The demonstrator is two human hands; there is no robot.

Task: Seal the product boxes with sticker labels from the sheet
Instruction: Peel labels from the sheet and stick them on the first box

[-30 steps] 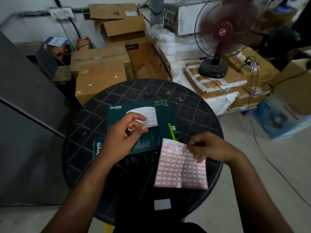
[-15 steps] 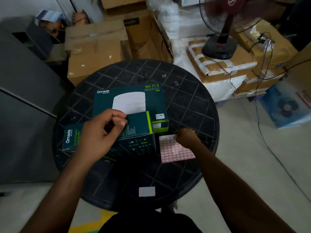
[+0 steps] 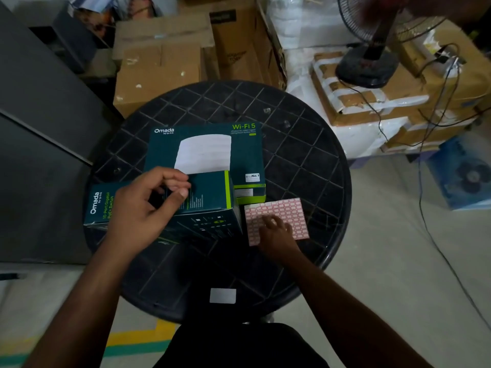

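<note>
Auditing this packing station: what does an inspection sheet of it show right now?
Surface: round black table, grid-patterned.
Job's things: switch box in front of Wi-Fi box; sticker sheet flat beside them.
Clutter: white card near front edge.
Hands: left hand on the switch box, fingers curled; right hand resting on the sheet.
Cables: black cables trailing to the floor.
Surroundings: cartons, fan.

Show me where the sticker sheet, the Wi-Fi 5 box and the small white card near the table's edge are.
sticker sheet (image 3: 285, 211): head view, upper part, clear of the hand.
Wi-Fi 5 box (image 3: 244, 147): head view, its green top face.
white card (image 3: 222, 295): head view, its middle.
</note>
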